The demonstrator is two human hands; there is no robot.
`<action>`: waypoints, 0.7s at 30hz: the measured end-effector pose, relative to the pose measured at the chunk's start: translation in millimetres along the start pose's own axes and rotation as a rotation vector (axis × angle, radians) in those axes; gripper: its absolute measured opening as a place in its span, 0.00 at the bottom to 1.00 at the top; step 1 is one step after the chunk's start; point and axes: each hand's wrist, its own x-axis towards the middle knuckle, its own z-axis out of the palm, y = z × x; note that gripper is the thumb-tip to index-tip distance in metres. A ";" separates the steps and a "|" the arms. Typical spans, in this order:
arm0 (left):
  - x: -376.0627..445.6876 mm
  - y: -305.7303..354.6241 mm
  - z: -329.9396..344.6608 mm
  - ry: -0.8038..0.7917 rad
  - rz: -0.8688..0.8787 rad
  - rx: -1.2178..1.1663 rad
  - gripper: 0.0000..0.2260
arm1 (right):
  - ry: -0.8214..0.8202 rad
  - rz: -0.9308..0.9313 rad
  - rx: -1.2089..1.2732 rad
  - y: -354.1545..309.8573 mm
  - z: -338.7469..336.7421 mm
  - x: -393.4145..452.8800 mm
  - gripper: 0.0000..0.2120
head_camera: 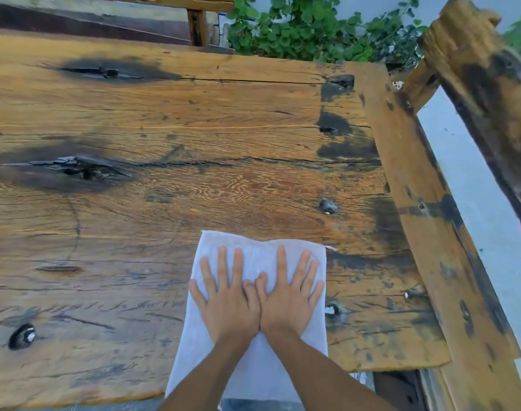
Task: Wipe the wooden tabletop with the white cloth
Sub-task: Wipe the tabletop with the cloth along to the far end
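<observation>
A white cloth (253, 366) lies spread flat on the wooden tabletop (164, 232) near its front edge, right of centre, and its near end hangs over that edge. My left hand (228, 301) and my right hand (289, 298) press side by side on the cloth, palms down. Their fingers are straight and spread, and the thumbs touch in the middle. The tabletop is rough weathered planks with dark knots, cracks and black stains.
A wooden bench back (479, 84) runs along the table's right side, beyond a raised side plank (416, 203). Green plants (312, 28) grow past the far edge. Another wooden bench (197, 22) stands at the far side. Metal bolt heads (327, 206) dot the planks.
</observation>
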 end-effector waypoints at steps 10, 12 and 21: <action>158.5 58.0 -3.3 0.047 -0.001 -0.028 0.28 | 0.081 -0.009 0.050 -59.3 -15.3 159.1 0.37; 195.8 71.6 -2.2 0.060 0.000 -0.033 0.27 | 0.072 -0.012 0.054 -72.0 -22.2 197.0 0.36; 369.3 143.1 -7.1 0.115 0.010 -0.016 0.28 | 0.086 -0.074 0.067 -130.5 -66.1 371.5 0.32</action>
